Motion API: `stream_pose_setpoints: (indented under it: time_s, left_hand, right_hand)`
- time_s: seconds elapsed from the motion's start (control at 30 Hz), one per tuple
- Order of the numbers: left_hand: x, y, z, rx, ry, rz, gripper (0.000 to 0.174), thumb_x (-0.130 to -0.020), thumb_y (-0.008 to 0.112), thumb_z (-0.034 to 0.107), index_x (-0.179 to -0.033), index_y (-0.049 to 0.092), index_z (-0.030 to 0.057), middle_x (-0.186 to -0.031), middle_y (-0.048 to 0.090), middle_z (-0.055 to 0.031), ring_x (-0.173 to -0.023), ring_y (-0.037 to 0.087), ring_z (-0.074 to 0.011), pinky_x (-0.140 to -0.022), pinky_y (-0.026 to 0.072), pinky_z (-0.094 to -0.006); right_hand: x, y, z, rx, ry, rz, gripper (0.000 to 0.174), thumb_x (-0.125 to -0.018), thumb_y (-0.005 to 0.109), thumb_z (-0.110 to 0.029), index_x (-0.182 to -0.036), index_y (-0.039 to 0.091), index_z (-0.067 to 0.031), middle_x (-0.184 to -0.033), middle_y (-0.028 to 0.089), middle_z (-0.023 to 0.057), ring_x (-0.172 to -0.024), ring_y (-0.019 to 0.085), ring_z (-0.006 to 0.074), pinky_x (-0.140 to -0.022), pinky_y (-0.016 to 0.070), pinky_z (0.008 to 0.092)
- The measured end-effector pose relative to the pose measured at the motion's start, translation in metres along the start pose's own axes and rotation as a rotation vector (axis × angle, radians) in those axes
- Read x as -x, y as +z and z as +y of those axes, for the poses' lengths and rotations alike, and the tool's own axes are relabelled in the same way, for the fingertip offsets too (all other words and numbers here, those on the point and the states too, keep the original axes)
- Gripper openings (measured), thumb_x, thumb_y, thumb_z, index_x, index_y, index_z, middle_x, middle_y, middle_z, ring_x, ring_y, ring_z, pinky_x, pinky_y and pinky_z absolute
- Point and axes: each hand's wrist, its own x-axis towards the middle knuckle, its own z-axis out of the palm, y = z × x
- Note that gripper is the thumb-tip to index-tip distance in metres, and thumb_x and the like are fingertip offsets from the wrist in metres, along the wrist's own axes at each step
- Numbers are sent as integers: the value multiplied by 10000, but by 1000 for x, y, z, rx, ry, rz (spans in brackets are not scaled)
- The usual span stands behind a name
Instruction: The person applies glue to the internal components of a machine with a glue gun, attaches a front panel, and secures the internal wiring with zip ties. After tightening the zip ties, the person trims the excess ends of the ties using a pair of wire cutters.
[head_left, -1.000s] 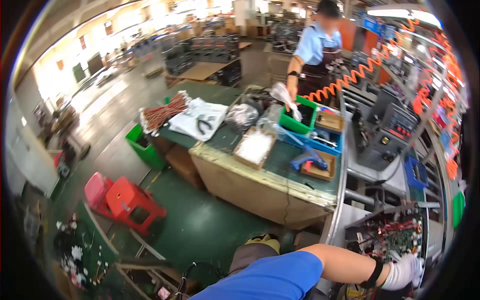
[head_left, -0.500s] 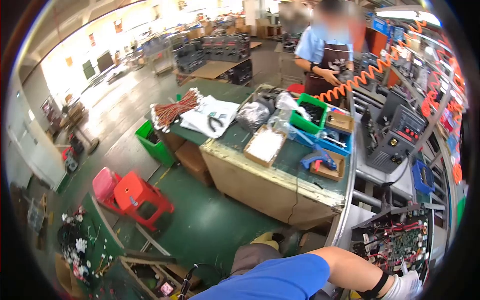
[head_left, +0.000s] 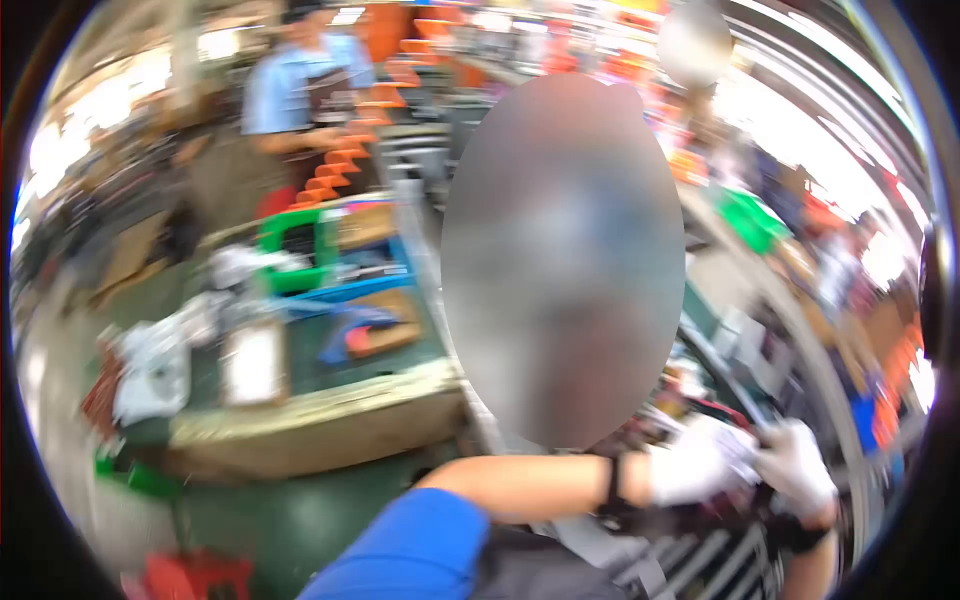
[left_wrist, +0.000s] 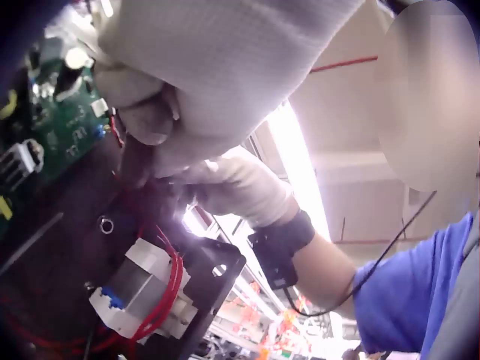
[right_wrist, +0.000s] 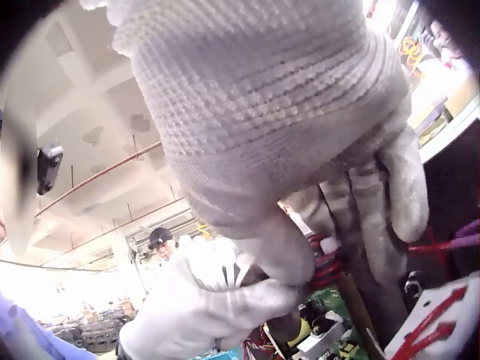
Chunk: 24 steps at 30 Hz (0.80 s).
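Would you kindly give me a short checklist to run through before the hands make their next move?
1. Left hand gloved: ok.
2. Right hand gloved: ok.
3. Circuit board uncovered: ok, as far as it shows.
4. Red wires clear of the hands: probably not ok, they run up close to them.
5. Secure grip on a part: cannot tell, contact is hidden.
6. Sharp head view: not ok, it is blurred.

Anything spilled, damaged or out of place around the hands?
Nothing stands out: the circuit board and looped red wires look undamaged where visible. The head view is too blurred to judge small parts.
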Motion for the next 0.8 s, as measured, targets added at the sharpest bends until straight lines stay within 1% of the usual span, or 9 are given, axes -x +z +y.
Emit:
stream_pose_setpoints:
  time_s: [0.03,0.13,0.23,0.3,0.4,0.57,0.67,0.73,0.8]
  left_hand:
    - [0,-11,-6,-590,455,-8,194,-884,549,237,-821,608,64,-795,628,-157,-720,627,-309,-594,485,-390]
    - [3,-17,7,-542,201,-42,224,-882,568,250,-900,624,34,-812,626,-172,-761,633,-339,-651,493,-398]
    - [11,-10,4,-369,-135,-42,265,-880,611,244,-1011,650,18,-835,655,-150,-761,646,-249,-705,491,-326]
    - [16,-2,-8,-264,-102,-17,227,-870,635,195,-1009,639,15,-791,638,-91,-709,599,-155,-676,473,-283]
    - [15,5,-14,-304,-65,-36,201,-881,598,202,-991,621,36,-862,644,-139,-769,638,-279,-678,487,-347]
    - [11,10,-19,-153,-140,-84,199,-868,603,166,-1014,609,31,-895,647,-153,-801,647,-291,-699,499,-358]
    - [11,15,-16,-359,105,28,224,-864,599,140,-1056,594,25,-910,648,-158,-837,653,-298,-734,509,-355]
    - [8,12,3,-323,55,78,212,-857,602,113,-1041,606,6,-840,649,-116,-768,642,-182,-704,488,-286]
    - [4,7,4,-296,32,33,252,-861,599,118,-1087,588,5,-897,654,-134,-832,650,-234,-739,500,-312]
  right_hand:
    - [2,-16,-22,-48,56,-113,181,-729,626,-160,-810,665,-3,-718,600,230,-663,632,361,-603,483,398]
    - [13,2,-8,-171,26,73,271,-793,655,-147,-1019,646,2,-805,656,189,-713,676,263,-663,518,346]
    - [18,17,-1,-181,150,111,270,-817,646,-163,-1047,630,-24,-830,666,168,-725,675,276,-648,519,360]
    - [22,22,-3,-77,160,207,225,-818,653,-187,-982,640,-33,-826,664,147,-739,660,299,-656,517,357]
    - [25,27,-2,127,160,244,200,-816,658,-208,-925,637,-42,-804,651,135,-743,649,312,-656,511,359]
    - [22,32,3,6,141,312,200,-820,660,-243,-875,609,-58,-781,643,132,-731,638,331,-633,496,380]
    - [13,35,-2,214,108,366,167,-841,611,-230,-863,542,-80,-723,642,138,-676,644,319,-586,481,419]
    - [10,34,1,184,80,365,170,-841,610,-228,-871,537,-78,-719,638,140,-675,642,326,-589,482,424]
    - [12,26,2,67,51,325,156,-856,592,-200,-902,522,-69,-720,626,151,-687,633,350,-607,485,440]
